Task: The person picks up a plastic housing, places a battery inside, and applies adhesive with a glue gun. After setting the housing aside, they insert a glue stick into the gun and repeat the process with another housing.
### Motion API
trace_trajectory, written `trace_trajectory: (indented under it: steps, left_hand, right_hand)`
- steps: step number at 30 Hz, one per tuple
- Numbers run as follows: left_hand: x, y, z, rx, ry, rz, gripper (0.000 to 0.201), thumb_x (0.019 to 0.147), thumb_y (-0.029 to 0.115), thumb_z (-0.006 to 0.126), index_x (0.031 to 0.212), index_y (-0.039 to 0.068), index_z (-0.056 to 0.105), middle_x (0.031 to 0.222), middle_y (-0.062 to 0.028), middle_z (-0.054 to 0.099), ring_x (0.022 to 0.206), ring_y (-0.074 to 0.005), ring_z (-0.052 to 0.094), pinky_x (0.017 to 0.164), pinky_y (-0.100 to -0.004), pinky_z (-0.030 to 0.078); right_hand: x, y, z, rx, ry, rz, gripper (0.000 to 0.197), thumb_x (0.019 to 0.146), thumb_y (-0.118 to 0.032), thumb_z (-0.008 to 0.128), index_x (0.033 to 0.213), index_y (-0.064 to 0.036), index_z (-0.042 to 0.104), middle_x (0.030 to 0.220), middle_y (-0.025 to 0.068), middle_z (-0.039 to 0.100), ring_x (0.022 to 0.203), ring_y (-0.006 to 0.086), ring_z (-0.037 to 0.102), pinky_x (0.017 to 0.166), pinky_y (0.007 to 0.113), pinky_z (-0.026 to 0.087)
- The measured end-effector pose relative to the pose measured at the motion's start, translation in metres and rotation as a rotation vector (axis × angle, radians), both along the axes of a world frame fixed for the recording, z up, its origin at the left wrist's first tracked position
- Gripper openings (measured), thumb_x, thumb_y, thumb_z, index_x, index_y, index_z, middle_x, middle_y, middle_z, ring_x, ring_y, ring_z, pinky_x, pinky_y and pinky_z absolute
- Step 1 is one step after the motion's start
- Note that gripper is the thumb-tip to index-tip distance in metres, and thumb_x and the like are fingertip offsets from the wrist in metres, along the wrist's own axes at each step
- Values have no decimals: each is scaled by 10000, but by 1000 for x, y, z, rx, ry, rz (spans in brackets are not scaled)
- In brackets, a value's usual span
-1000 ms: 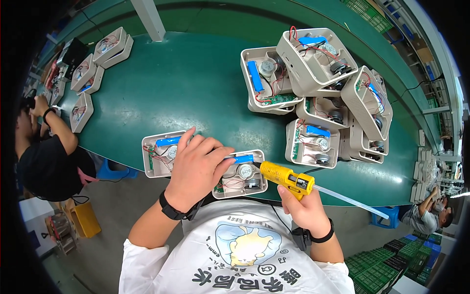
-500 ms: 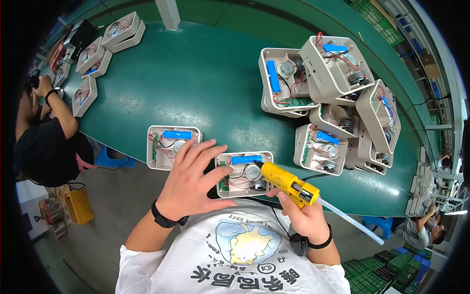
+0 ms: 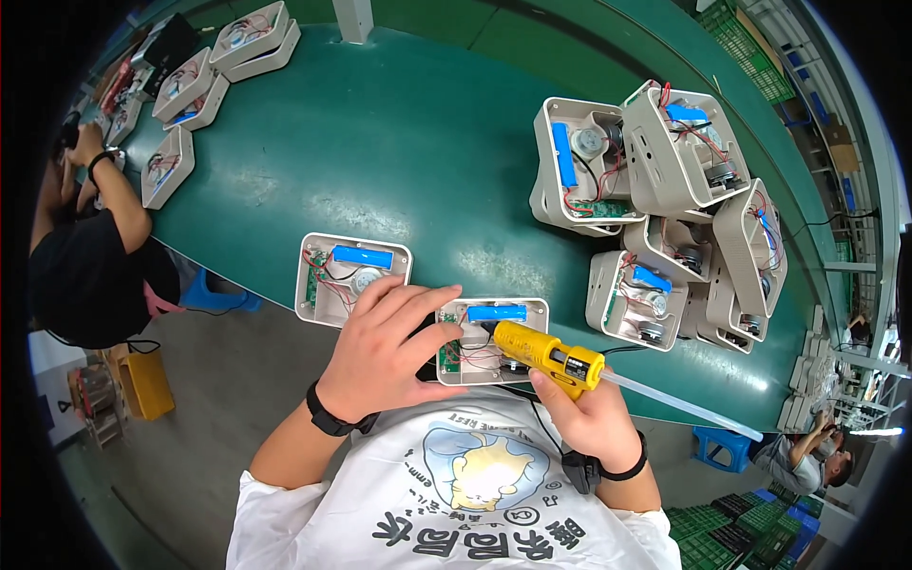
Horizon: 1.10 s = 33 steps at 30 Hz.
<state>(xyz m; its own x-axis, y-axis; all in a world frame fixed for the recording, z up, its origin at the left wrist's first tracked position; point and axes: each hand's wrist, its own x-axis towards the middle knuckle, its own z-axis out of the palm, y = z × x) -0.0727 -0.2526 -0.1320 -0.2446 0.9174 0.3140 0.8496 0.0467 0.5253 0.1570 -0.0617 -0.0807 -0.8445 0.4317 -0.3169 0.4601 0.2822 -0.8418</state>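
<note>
The left hand is lying flat, fingers spread, holding down the open white housing at the near edge of the green table — the right hand is gripping a yellow glue gun, its nozzle sitting inside the housing beside a blue battery.

A factory assembly line: green conveyor belt carrying open device casings

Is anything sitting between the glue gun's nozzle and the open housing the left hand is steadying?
Nothing visible. The glue gun in the right hand already points into the open housing, below its blue cell. The left hand rests on the housing's left edge, clear of the nozzle.
</note>
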Motion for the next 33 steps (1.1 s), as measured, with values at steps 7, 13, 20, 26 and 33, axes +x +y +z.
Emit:
trace_trajectory:
  steps: [7, 13, 20, 26, 33]
  left_hand:
    - [-1, 3, 1, -3, 25, -11, 549, 713, 464, 972, 1096, 139, 750, 1484, -74, 700, 1197, -276, 682, 1176, -524, 461]
    - [0, -2, 8, 70, -9, -63, 631, 681, 367, 1018, 1195, 141, 731, 1483, -91, 695, 1170, -272, 686, 1171, -496, 461]
    - [-54, 0, 45, 245, -351, 200, 834, 684, 253, 1047, 1396, 105, 638, 1434, -131, 644, 967, -214, 677, 998, -390, 546]
    - [-132, 38, 36, 39, -240, 648, 902, 741, 195, 1030, 1506, 42, 578, 1455, -132, 589, 959, -186, 663, 885, -340, 586]
    - [-151, 56, -1, 234, -447, 409, 1127, 751, 224, 1030, 1692, 103, 421, 1604, -203, 499, 1332, -367, 668, 1141, -471, 548]
  right_hand:
    - [-7, 6, 0, 37, 38, 53, 245, 1121, -162, 716, 1265, 31, 756, 919, 29, 763, 748, 106, 683, 681, 294, 550]
    - [2, 4, -9, -124, 246, 46, 379, 1114, -197, 697, 1404, 47, 692, 1049, 167, 818, 732, 144, 690, 686, 306, 581]
    - [62, 7, -30, -550, 592, -261, 433, 1098, -267, 666, 1404, 39, 653, 1171, 334, 784, 703, 218, 713, 670, 359, 628]
    - [64, 10, -71, -671, 678, -307, 300, 1093, -255, 671, 1232, 11, 656, 1186, 356, 774, 688, 228, 713, 669, 374, 632]
    - [64, 7, -93, -654, 643, -321, 272, 1089, -271, 674, 1138, -3, 672, 1177, 360, 771, 666, 243, 708, 644, 398, 636]
